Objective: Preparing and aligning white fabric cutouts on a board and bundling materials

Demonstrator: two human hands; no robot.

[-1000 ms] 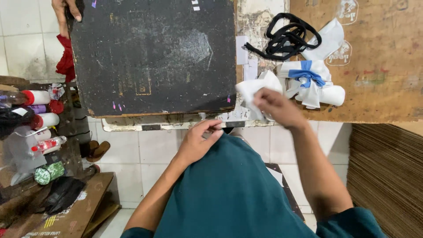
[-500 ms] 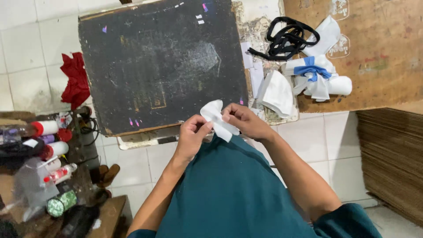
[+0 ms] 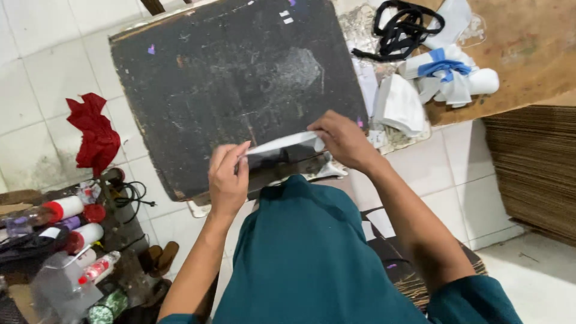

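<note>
**Both hands stretch a white strip over the near edge of the dark board**

Starting at your far left, a red cloth [image 3: 93,133] hangs by the tiled wall, and below it a clutter of bottles with red caps [image 3: 66,222] sits on a low shelf, well apart from your work.

Your left hand [image 3: 227,179] has its fingers closed in a pinch on one end of the white strip [image 3: 282,145], thumb side towards you. The strip runs taut to your right hand [image 3: 343,140], whose fingers are also closed on the other end. It sits just above the near edge of the black board [image 3: 240,84], over your lap.

Further right, a folded white piece [image 3: 401,105] lies just beside the board, with a bundle of white pieces tied in blue [image 3: 447,72] and a tangle of black straps [image 3: 405,27] on the brown board [image 3: 528,48] beyond it.

The likely trouble is in the grip: both pinches sit at the very ends, so an uneven pull could slip the strip out of one hand, and it would drop into your lap or to the floor. Pulling hard on thin material could also crease or tear it.
</note>
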